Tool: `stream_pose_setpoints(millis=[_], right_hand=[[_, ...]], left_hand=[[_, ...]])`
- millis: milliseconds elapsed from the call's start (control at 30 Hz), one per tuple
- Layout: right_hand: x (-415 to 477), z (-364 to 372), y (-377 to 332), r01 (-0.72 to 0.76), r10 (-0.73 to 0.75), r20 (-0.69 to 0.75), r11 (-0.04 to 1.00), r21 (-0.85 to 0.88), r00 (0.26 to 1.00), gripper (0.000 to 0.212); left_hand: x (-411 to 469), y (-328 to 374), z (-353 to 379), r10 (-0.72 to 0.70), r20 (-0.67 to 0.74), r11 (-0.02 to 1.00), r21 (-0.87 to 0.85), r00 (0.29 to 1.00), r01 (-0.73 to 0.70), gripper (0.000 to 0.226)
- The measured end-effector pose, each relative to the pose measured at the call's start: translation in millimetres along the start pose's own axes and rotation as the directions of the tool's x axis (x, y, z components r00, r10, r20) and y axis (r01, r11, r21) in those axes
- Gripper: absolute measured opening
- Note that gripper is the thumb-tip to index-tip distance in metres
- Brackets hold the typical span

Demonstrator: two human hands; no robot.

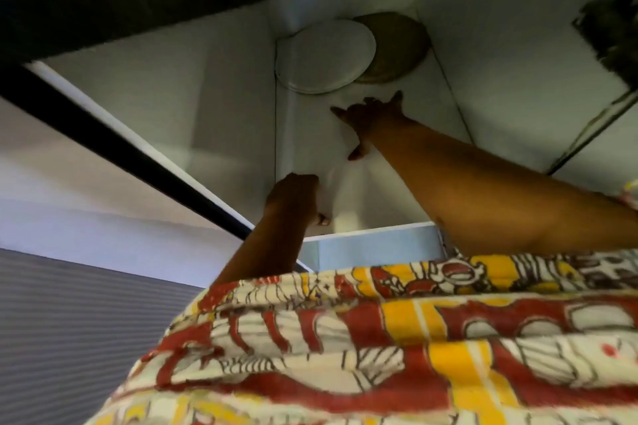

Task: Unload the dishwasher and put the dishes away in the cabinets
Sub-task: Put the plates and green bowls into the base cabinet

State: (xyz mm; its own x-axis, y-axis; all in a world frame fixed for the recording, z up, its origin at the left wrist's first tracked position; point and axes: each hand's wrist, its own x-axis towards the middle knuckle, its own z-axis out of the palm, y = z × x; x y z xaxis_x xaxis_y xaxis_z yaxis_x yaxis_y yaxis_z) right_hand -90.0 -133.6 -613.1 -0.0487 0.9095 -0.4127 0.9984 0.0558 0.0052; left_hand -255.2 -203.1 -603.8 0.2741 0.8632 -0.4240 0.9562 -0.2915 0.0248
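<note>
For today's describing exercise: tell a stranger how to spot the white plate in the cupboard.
Look into the open white cupboard at its far back corner. Two round dishes lean there; the white plate is the left, front one, overlapping a darker brownish plate.

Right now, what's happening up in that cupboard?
A person is reaching up into a pale cabinet. The right hand is spread open inside it, just below a white plate and a darker brownish plate that partly overlap at the back. It is not touching either plate. The left hand is curled near the cabinet's front edge; the blur hides whether it holds anything.
</note>
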Motion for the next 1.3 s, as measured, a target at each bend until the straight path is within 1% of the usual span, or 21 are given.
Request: stream_pose_setpoints(millis=[33, 100, 167, 267, 300, 333, 400, 433, 467, 500, 567, 633, 700, 767, 833, 900, 933, 1033, 1133, 1233, 1300], right_hand=[[-10.5, 2.8, -0.6, 0.011, -0.011, 0.001, 1.000, 0.008, 1.000, 0.102], [-36.8, 16.8, -1.4, -0.010, 0.010, 0.004, 0.995, 0.104, 1.000, 0.095], [-64.9, 39.4, -0.2, -0.024, 0.020, 0.024, 0.984, 0.179, 1.000, 0.091], [-97.3, 53.5, -5.1, -0.029, 0.020, 0.054, 0.985, 0.168, 0.998, 0.093], [-108.6, 52.8, -8.9, -0.026, 0.016, 0.075, 0.990, 0.137, 0.997, 0.096], [-120.0, 54.8, -12.3, -0.030, 0.020, 0.099, 0.994, 0.107, 0.995, 0.098], [-139.7, 54.3, -18.3, -0.047, 0.032, 0.173, 0.996, 0.080, 0.984, 0.096], [-155.8, 54.8, -19.8, -0.070, 0.048, 0.192, 0.991, 0.113, 0.980, 0.093], [-168.6, 56.6, -20.6, -0.082, 0.053, 0.176, 0.983, 0.163, 0.983, 0.088], [-186.6, 59.7, -19.7, -0.092, 0.064, 0.132, 0.972, 0.215, 0.989, 0.083], [-222.9, 67.2, -18.5, -0.095, 0.092, 0.025, 0.932, 0.350, 0.995, 0.073], [-269.1, 74.8, -21.7, -0.087, 0.102, -0.005, 0.875, 0.475, 0.995, 0.068], [-317.7, 85.9, -26.3, -0.117, 0.092, 0.075, 0.849, 0.516, 0.993, 0.069], [-358.3, 100.8, -28.1, -0.166, 0.104, 0.151, 0.858, 0.486, 0.983, 0.070], [-389.3, 113.7, -25.3, -0.168, 0.102, 0.159, 0.855, 0.491, 0.982, 0.070], [-425.4, 129.7, -17.2, -0.166, 0.094, 0.161, 0.837, 0.521, 0.982, 0.061], [-447.8, 140.9, -11.2, -0.176, 0.084, 0.192, 0.824, 0.538, 0.978, 0.057], [-501.2, 176.5, 4.7, -0.232, 0.050, 0.325, 0.803, 0.549, 0.944, 0.053], [-539.7, 214.3, 34.3, -0.321, 0.076, 0.426, 0.778, 0.541, 0.901, 0.052], [-570.2, 241.0, 75.9, -0.454, 0.175, 0.473, 0.679, 0.577, 0.864, 0.050], [-589.3, 254.9, 104.7, -0.522, 0.254, 0.482, 0.625, 0.580, 0.839, 0.051]], left_hand=[[-8.4, 0.2, 3.7, -0.020, 0.014, 0.998, -0.064, 1.000, 0.021, 0.056], [-30.9, 4.4, 14.7, -0.020, 0.036, 0.977, -0.210, 0.999, 0.027, 0.050], [-57.2, 12.1, 26.0, -0.013, 0.032, 0.932, -0.361, 0.999, 0.024, 0.045], [-92.1, 22.6, 28.9, -0.136, -0.001, 0.764, -0.636, 0.991, 0.104, 0.033], [-100.5, 26.2, 24.9, -0.195, 0.009, 0.672, -0.727, 0.981, 0.140, 0.028], [-110.2, 30.2, 20.5, -0.243, 0.037, 0.529, -0.832, 0.969, 0.165, 0.023], [-128.8, 40.3, 10.8, -0.288, 0.142, 0.148, -0.971, 0.947, 0.191, 0.020], [-142.4, 45.5, 9.4, -0.292, 0.167, 0.013, -0.984, 0.942, 0.179, 0.019], [-153.3, 49.5, 10.3, -0.290, 0.173, -0.066, -0.985, 0.941, 0.161, 0.017], [-166.6, 55.6, 13.1, -0.275, 0.174, -0.119, -0.982, 0.945, 0.146, 0.014], [-190.5, 66.9, 22.0, -0.245, 0.189, -0.183, -0.972, 0.951, 0.146, 0.014], [-221.0, 81.0, 30.2, -0.214, 0.243, -0.214, -0.957, 0.946, 0.198, 0.019], [-255.1, 100.7, 44.0, -0.155, 0.302, -0.207, -0.941, 0.941, 0.268, 0.020], [-284.3, 121.5, 60.3, -0.104, 0.344, -0.174, -0.930, 0.933, 0.324, 0.019], [-300.9, 140.7, 75.3, -0.074, 0.361, -0.140, -0.927, 0.929, 0.349, 0.019], [-316.0, 161.6, 90.8, -0.041, 0.386, -0.120, -0.918, 0.922, 0.379, 0.021], [-325.3, 175.1, 99.5, -0.023, 0.407, -0.096, -0.910, 0.913, 0.403, 0.021], [-349.2, 205.0, 120.6, 0.018, 0.463, 0.019, -0.886, 0.886, 0.463, 0.020], [-368.5, 232.0, 141.9, 0.079, 0.527, 0.188, -0.841, 0.846, 0.507, 0.021], [-385.3, 265.3, 160.3, 0.154, 0.604, 0.366, -0.770, 0.782, 0.523, 0.015], [-393.6, 290.4, 164.3, 0.201, 0.636, 0.434, -0.740, 0.745, 0.514, 0.013]])
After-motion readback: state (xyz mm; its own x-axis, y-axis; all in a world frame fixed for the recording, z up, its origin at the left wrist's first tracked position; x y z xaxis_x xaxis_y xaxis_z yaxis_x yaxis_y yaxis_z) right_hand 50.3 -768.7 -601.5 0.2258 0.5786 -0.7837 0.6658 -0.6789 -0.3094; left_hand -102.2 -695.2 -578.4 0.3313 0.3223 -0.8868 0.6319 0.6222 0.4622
